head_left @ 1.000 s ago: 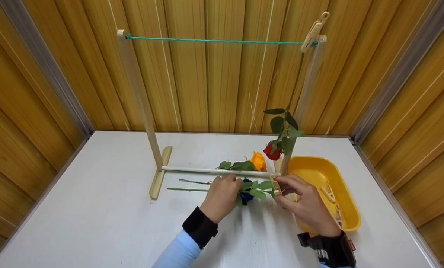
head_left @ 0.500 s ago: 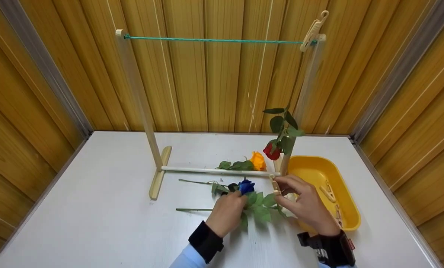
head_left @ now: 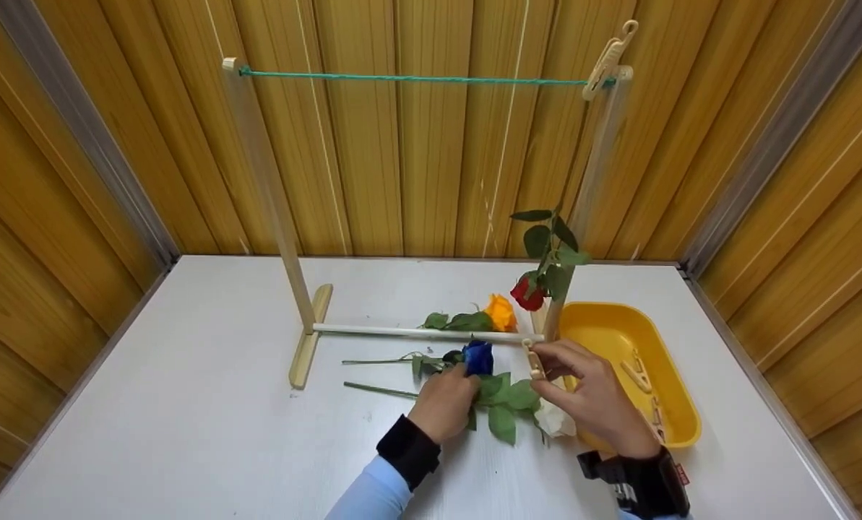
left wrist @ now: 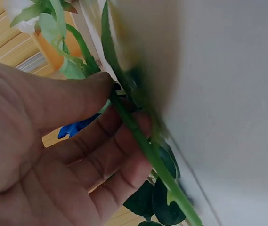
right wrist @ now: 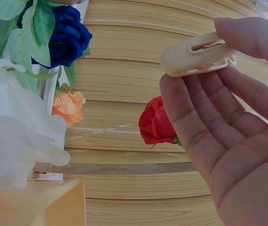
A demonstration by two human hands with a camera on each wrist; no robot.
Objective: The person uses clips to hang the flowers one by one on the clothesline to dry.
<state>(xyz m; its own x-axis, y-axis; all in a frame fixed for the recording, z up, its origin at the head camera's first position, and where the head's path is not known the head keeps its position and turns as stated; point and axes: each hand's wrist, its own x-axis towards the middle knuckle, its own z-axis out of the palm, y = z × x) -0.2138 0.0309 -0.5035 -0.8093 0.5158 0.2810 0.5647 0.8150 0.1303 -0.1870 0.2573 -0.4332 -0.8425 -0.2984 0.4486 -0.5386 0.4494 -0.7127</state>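
Green stem | pinched across left fingers | beige clothespin | pinched between right fingers

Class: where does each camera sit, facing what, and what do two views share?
Head: worn there, facing forward and down at table and rack; left hand and right hand show.
Left wrist: worn there, facing a stem; the left hand shows, pinching it.
Right wrist: worn there, facing a clothespin; the right hand shows, holding it.
Both wrist views share the blue rose.
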